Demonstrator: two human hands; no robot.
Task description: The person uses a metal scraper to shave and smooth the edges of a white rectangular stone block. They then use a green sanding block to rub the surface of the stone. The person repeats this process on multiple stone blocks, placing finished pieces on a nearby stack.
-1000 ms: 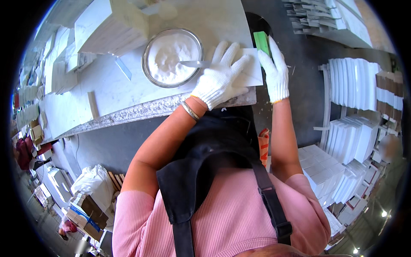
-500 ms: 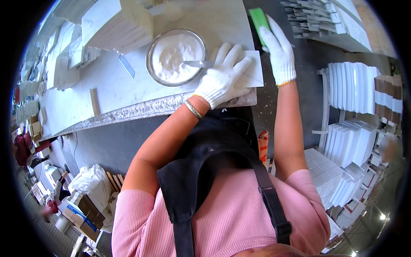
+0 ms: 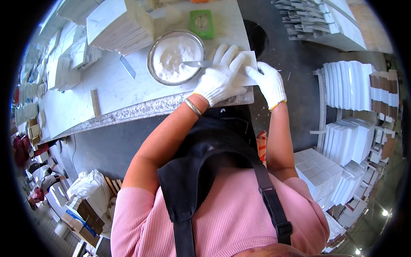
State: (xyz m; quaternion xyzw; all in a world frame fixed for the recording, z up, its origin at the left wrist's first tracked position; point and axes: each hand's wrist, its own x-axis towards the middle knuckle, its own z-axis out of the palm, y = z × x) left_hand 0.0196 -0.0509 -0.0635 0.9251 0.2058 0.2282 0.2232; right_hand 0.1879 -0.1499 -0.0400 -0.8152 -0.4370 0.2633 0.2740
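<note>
My left hand (image 3: pixel 219 77), in a white knitted glove, lies palm down over a white rectangular tile (image 3: pixel 248 56) at the table's corner. From under its outer side a thin metal knife blade (image 3: pixel 196 64) sticks out over the rim of a glass bowl (image 3: pixel 149 70); the handle is hidden beneath the hand. White powder (image 3: pixel 176 58) fills the bowl. My right hand (image 3: pixel 269 83), gloved too, is at the tile's right edge, thumb over it, its other fingers partly hidden. Behind the bowl rests a green rectangular pad (image 3: pixel 201 24) with a round label.
Stacked white tiles (image 3: pixel 112 23) stand left of the bowl on the marble table (image 3: pixel 115 88). A loose narrow strip (image 3: pixel 127 67) and an upright piece (image 3: pixel 94 103) lie nearer the left. White slabs (image 3: pixel 347 85) stand in racks to the right, beyond the floor gap.
My right hand has set the green pad down behind the bowl and come back to the tile's right edge. My left hand has stayed over the tile, the blade still out over the bowl.
</note>
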